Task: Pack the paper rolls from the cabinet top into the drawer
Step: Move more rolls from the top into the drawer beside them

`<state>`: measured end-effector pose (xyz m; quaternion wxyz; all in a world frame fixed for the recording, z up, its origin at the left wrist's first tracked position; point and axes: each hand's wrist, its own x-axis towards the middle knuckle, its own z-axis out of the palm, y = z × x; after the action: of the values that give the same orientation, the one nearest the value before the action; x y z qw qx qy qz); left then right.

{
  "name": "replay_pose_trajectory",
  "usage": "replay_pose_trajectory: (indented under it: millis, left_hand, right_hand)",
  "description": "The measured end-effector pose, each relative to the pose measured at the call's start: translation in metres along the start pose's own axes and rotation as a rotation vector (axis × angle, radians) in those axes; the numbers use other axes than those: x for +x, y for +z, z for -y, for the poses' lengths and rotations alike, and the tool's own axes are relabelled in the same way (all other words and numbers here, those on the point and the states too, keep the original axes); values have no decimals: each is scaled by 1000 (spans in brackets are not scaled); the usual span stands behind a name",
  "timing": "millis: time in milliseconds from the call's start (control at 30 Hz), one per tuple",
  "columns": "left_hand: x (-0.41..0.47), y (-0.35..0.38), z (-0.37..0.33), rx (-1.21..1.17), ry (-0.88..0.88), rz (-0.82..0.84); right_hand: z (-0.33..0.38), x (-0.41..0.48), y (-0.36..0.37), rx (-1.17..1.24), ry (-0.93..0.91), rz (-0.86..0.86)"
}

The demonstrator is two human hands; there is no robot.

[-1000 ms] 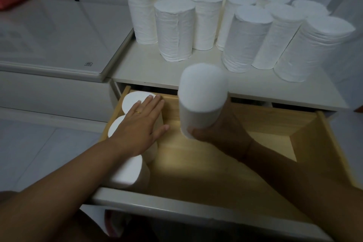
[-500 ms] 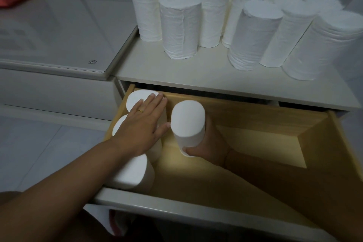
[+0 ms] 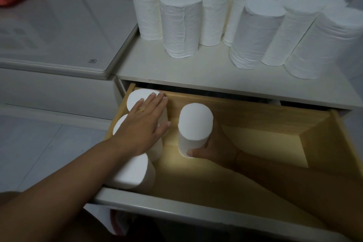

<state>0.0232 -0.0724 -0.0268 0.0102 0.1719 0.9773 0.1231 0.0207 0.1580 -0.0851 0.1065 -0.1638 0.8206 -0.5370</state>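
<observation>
An open wooden drawer [image 3: 324, 143] sticks out under the white cabinet top [image 3: 206, 72]. Three white paper rolls stand in a row along its left wall: the back roll [image 3: 137, 96], a middle one mostly hidden under my hand, and the front roll [image 3: 133, 175]. My left hand [image 3: 143, 129] lies flat with straight fingers on top of the back two. My right hand [image 3: 214, 147] grips another upright roll [image 3: 194, 127] low inside the drawer, just right of that row. Several more rolls [image 3: 180, 23] stand upright on the cabinet top.
A white glass-topped appliance [image 3: 59, 31] adjoins the cabinet on the left. The drawer's white front panel [image 3: 196, 212] is nearest me. The right part of the drawer floor [image 3: 265, 149] is bare wood. Light tiled floor lies at the lower left.
My right hand has brought its roll down from in front of the cabinet edge into the drawer, beside the left row. My left hand has stayed on the rolls.
</observation>
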Motion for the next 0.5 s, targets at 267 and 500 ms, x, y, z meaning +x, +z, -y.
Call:
replay_pose_trajectory:
  millis: [267,500]
  left_hand:
    - [0,-3,1,-4,14,17]
    - [-1,-4,-1,9,1,14]
  right_hand:
    - [63,24,-65,-599,-395,304]
    - [73,47,-53,-953,-344,520]
